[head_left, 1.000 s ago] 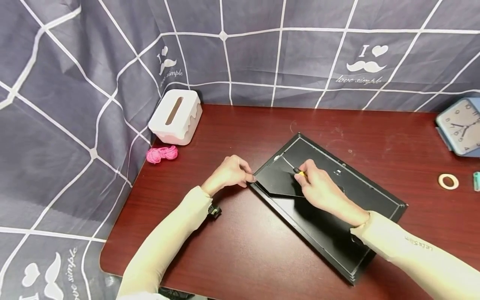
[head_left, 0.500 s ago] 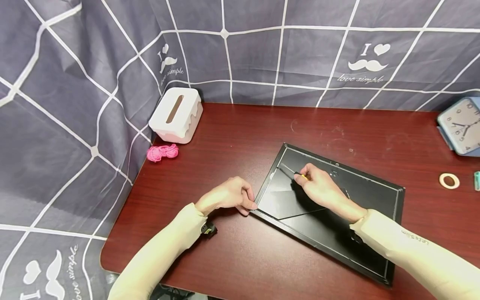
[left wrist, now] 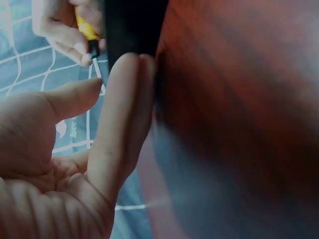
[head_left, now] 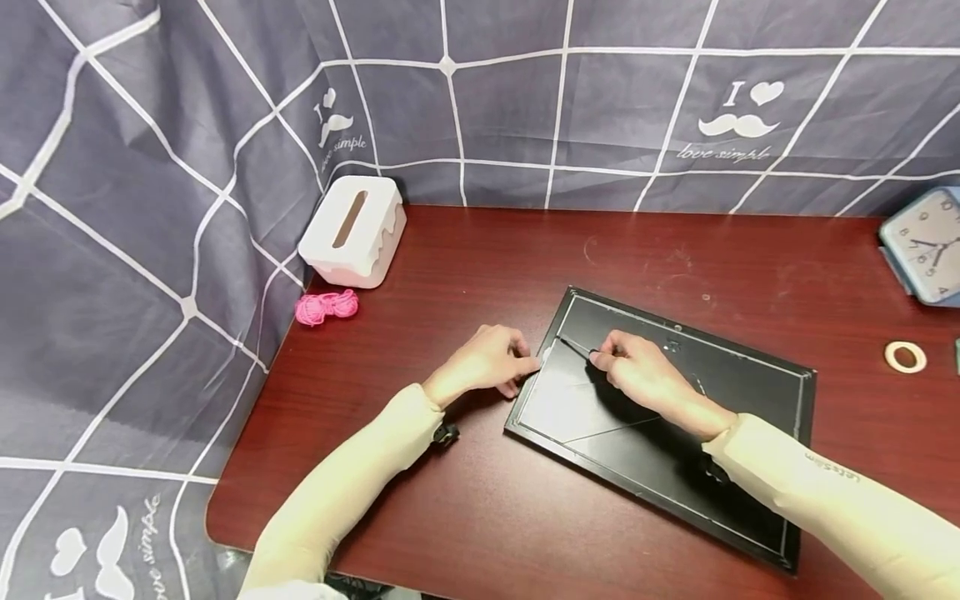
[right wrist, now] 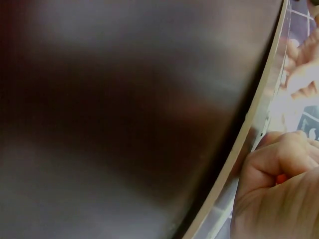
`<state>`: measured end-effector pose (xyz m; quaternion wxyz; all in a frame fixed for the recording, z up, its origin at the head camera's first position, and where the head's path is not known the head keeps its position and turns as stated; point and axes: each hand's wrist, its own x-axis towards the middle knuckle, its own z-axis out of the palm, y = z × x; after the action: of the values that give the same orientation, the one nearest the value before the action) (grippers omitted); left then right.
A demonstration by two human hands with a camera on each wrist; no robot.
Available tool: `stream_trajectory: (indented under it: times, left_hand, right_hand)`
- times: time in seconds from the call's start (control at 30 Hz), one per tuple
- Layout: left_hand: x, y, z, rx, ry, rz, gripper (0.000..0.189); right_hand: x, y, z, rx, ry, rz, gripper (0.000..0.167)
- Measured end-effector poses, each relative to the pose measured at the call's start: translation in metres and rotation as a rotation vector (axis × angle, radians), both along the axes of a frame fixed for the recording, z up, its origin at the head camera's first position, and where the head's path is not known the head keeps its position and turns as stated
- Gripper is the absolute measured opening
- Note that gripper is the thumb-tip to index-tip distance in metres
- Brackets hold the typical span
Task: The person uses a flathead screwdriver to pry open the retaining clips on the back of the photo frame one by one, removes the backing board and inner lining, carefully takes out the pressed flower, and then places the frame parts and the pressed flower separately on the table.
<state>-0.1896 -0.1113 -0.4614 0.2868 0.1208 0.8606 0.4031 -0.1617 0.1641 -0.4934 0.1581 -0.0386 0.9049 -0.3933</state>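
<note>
A black rectangular frame [head_left: 738, 417] lies face down on the dark red table, a stand flap [head_left: 558, 404] flat against its back. My right hand [head_left: 637, 371] pinches a screwdriver [head_left: 576, 347], whose tip points at the back near the left rim. Its yellow and black handle shows in the left wrist view, where the metal shaft slants toward the frame. My left hand [head_left: 491, 362] is at the frame's left rim, thumb over the top and straight fingers along the side. Close by the thumb is a small white piece [head_left: 546, 353]. The right fingers partly hide the screwdriver's handle.
A white tissue box [head_left: 352, 229] and a pink yarn bundle [head_left: 326, 307] stand at the back left. On the right are a tape roll [head_left: 905, 357] and a blue clock [head_left: 926, 246]. A grey gridded curtain [head_left: 510, 108] hangs behind the table.
The frame has turned clockwise and its left end has come nearer. My left hand has shifted from the near left corner up along the left rim. The right hand keeps hold of the screwdriver.
</note>
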Motion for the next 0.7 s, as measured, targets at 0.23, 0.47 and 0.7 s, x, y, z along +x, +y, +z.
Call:
stream_trajectory:
  times: [0.23, 0.47, 0.7]
  left_hand:
    - [-0.005, 0.013, -0.003, -0.015, -0.041, 0.077, 0.027]
    - [0.008, 0.017, -0.006, 0.03, -0.131, 0.135, 0.039]
    - [0.018, 0.02, -0.015, 0.143, -0.234, 0.183, 0.037]
  right_hand:
    - [0.011, -0.013, 0.032, 0.047, 0.019, 0.024, 0.019]
    - [0.017, -0.02, 0.046, 0.111, 0.071, 0.035, 0.016]
    - [0.027, -0.027, 0.047, 0.142, 0.131, 0.058, 0.012]
